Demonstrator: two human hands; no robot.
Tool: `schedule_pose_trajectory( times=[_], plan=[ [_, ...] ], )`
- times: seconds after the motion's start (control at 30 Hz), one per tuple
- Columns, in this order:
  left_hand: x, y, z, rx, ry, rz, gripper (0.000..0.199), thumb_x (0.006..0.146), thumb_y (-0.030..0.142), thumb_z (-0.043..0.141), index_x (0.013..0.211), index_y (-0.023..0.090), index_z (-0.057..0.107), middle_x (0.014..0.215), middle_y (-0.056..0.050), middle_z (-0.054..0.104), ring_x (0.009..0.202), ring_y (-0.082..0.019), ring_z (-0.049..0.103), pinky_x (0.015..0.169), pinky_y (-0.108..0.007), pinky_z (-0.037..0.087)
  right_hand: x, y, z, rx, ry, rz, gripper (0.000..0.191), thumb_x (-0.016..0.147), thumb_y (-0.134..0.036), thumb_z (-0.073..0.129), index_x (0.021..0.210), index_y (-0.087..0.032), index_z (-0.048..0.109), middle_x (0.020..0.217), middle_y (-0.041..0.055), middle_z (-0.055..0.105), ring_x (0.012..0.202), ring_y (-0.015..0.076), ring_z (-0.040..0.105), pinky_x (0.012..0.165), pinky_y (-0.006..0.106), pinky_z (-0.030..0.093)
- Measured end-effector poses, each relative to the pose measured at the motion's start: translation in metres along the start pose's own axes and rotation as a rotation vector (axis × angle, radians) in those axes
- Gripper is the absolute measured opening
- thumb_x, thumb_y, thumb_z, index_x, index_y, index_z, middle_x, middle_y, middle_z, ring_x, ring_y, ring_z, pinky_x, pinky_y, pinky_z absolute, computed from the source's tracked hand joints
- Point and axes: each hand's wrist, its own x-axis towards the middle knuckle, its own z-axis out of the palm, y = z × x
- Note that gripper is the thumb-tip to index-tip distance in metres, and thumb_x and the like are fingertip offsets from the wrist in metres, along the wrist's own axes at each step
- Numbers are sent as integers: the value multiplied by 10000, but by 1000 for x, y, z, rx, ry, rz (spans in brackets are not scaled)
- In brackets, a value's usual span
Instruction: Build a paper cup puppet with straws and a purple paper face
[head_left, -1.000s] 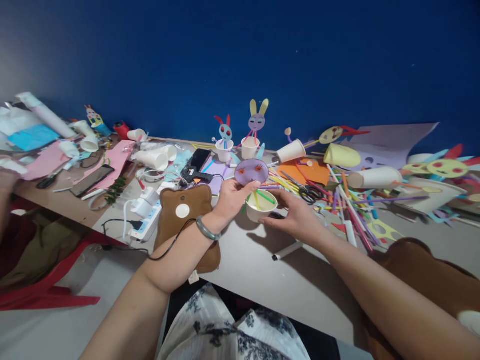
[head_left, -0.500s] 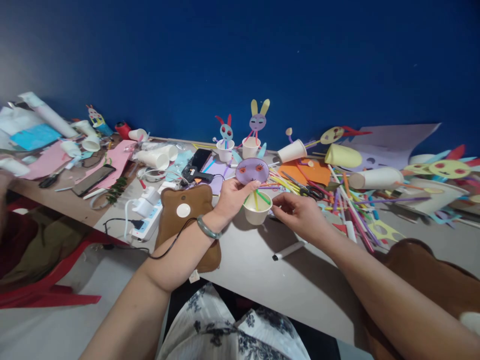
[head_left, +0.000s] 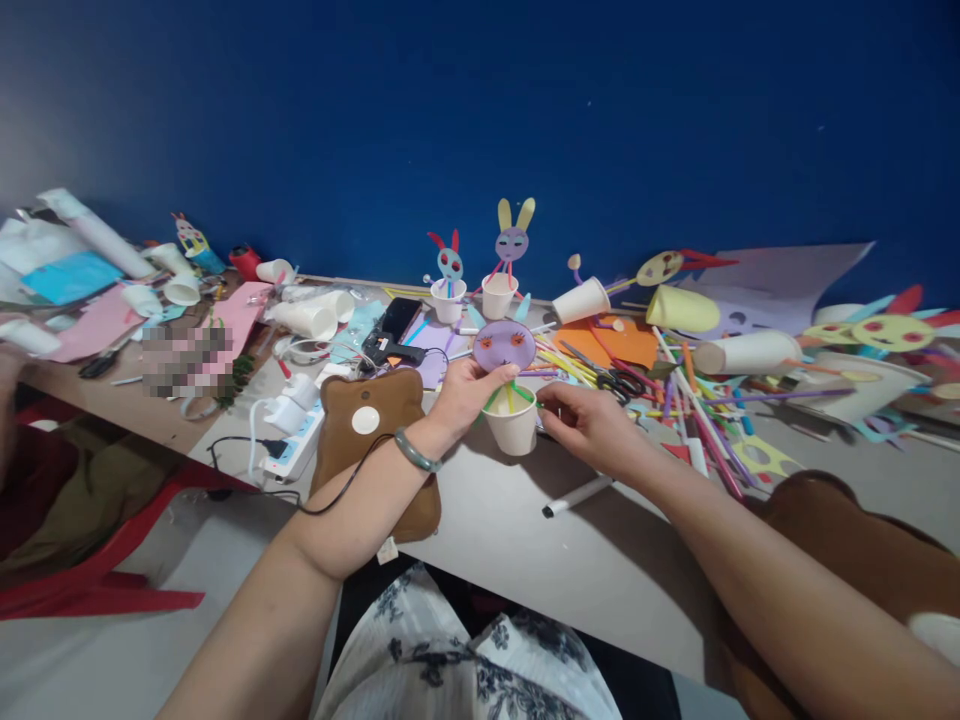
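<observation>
Face of purple paper [head_left: 505, 346] sits just above a white cup [head_left: 513, 434] | left hand [head_left: 474, 394] clamps the face's lower edge | right hand [head_left: 592, 424] beside the cup's rim, fingertips at a green strip [head_left: 526, 395]; its grip I can't tell

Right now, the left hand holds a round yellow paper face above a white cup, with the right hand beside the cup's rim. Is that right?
Not quite: the head view shows the round paper face is purple, not yellow. The left hand does hold it above the white cup, with the right hand beside the cup's rim.
</observation>
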Motion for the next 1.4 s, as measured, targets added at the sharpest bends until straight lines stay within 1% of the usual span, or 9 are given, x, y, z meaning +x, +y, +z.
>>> schedule_pose_trajectory(
  times=[0.1,0.2,0.43,0.63,0.87,1.03,1.17,1.27,1.4],
  plan=[
    [-1,0,4,-99,-3,-12,508,542,500,930,818,121,734,735,-19,717,646,-104,600,673,-255,499,0,1,1,-14,-9,0,89,831,-269,544,828,-216,615,631,2,626,526,146,510,556,282,388],
    [-2,2,6,-141,-16,-15,493,552,465,936,859,130,745,799,-34,746,699,-126,639,731,-280,523,0,1,3,-12,20,21,77,839,-271,540,818,-221,595,602,-7,603,504,143,488,545,281,377],
    [-1,4,0,-100,-103,-28,442,584,442,930,811,114,741,781,-55,750,698,-135,639,732,-293,501,0,4,6,2,81,55,85,849,-292,535,817,-224,573,634,2,624,493,138,477,536,286,378],
    [3,5,-5,-70,-153,32,458,567,395,946,892,139,750,863,-57,769,813,-158,672,854,-323,503,0,0,3,20,79,57,87,857,-299,538,829,-231,583,565,-21,588,496,148,491,539,286,377],
    [2,7,-4,-63,-102,20,454,573,421,938,854,126,739,843,-60,759,777,-160,666,797,-312,500,-1,0,6,28,76,47,100,856,-312,543,809,-230,575,576,-14,585,496,145,477,530,288,373],
    [-2,19,-3,-67,-156,41,482,610,447,922,915,127,729,842,-53,751,779,-163,671,813,-327,512,-2,1,7,64,52,58,99,845,-317,557,823,-226,587,645,8,629,520,154,514,554,299,401],
    [-3,27,-4,-35,-180,80,472,597,451,927,881,131,728,841,-55,753,803,-172,677,839,-338,516,-2,-1,8,76,45,54,115,858,-326,551,820,-224,587,643,4,620,517,147,504,545,293,397],
    [-1,25,-6,-16,-197,62,467,578,452,935,846,126,734,830,-60,754,801,-177,677,834,-338,519,-2,-3,7,74,54,48,121,862,-330,548,809,-226,579,603,-8,593,504,141,486,536,287,385],
    [-2,22,-4,-39,-163,14,478,546,427,950,845,119,739,796,-52,754,741,-147,659,777,-302,528,-2,-3,7,52,56,34,121,865,-322,547,816,-221,591,577,-18,566,491,134,465,528,281,373]
  ],
)
